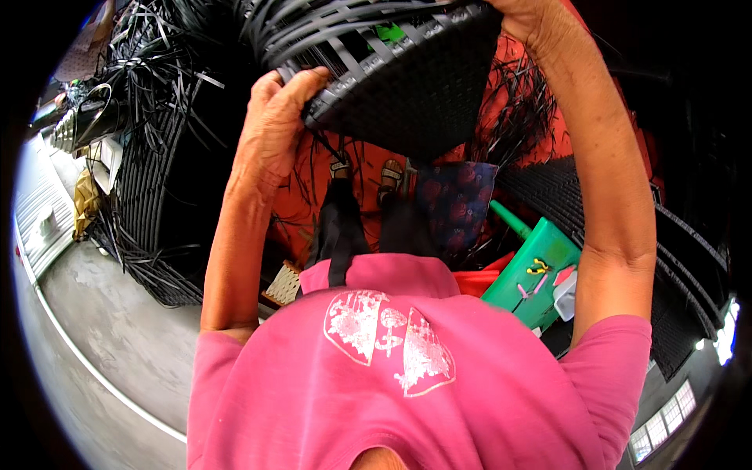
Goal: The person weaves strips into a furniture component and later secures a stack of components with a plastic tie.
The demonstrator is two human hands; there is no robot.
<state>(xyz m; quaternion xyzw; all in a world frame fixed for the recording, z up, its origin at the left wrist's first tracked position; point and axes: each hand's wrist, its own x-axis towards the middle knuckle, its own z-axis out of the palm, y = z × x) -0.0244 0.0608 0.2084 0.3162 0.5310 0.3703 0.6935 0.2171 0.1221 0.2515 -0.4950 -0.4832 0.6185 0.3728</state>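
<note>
Raised in front of me is a black woven basket [407, 102] made of flat plastic strips, tilted so that a broad woven face shows. Loose strips [313, 39] fan out along its upper side. My left hand [276, 117] is closed on the basket's left corner, thumb on the edge. At the opposite upper corner, my right hand [531, 17] grips the basket, its fingers partly cut off by the picture's top edge. A bright green piece [388, 33] shows through gaps in the weave.
Bundles of black strips [160, 70] hang at the far left. More strips [517, 110] lie on the red floor [301, 192]. To my right stands a green plastic stool-like piece [533, 270] with small coloured tools [537, 267] on it. A dark patterned cloth [457, 200] lies ahead.
</note>
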